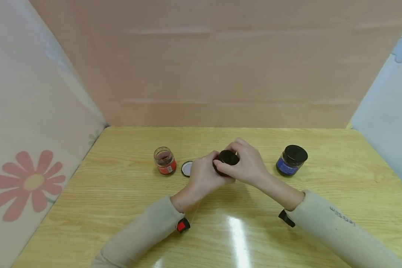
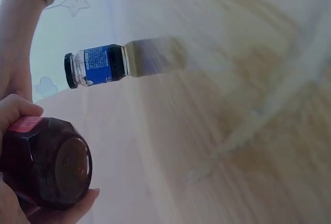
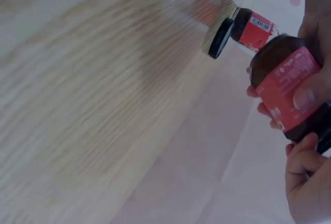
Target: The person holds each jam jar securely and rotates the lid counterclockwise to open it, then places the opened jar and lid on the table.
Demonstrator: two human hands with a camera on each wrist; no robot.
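Observation:
Over the middle of the table, a dark jar with a red label is held up between both hands. My left hand grips its body, with fingers wrapped round the glass and a thumb across the label in the right wrist view. At the top, my right hand holds the black lid between thumb and fingers. The lid sits on the jar. From the left wrist, the jar's dark glass bottom shows, tilted toward the camera.
Left of the hands stands a lidless jar with a red label. A loose lid lies beside it, white inside up, partly behind my left hand. To the right is a black-lidded jar with a blue label. Behind the wooden table rises a pinkish panel.

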